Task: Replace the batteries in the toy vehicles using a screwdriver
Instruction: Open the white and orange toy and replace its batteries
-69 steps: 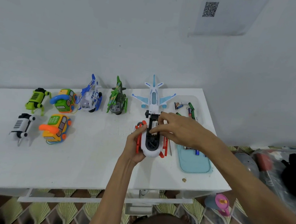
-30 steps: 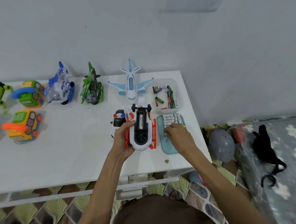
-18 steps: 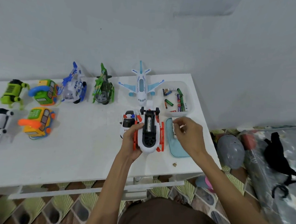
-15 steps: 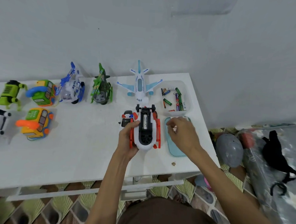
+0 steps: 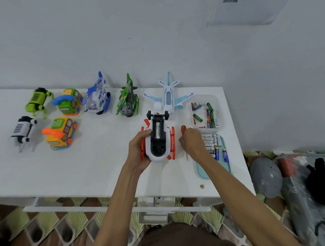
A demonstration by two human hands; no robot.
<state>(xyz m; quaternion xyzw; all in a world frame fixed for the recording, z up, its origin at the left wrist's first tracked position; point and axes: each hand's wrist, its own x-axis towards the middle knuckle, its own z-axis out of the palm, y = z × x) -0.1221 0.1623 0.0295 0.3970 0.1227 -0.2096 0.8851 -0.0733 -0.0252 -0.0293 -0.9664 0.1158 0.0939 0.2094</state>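
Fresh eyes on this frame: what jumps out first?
The upturned white-and-orange toy at centre-right, gripped by the left hand, its battery bay open with one battery inside. Just beside it the right hand closes on an orange-handled screwdriver, next to a tray of batteries.

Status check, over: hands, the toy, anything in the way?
Left hand grips upturned white-and-orange toy, compartment open, one battery seated. Right hand grips screwdriver beside it. Nothing blocking.
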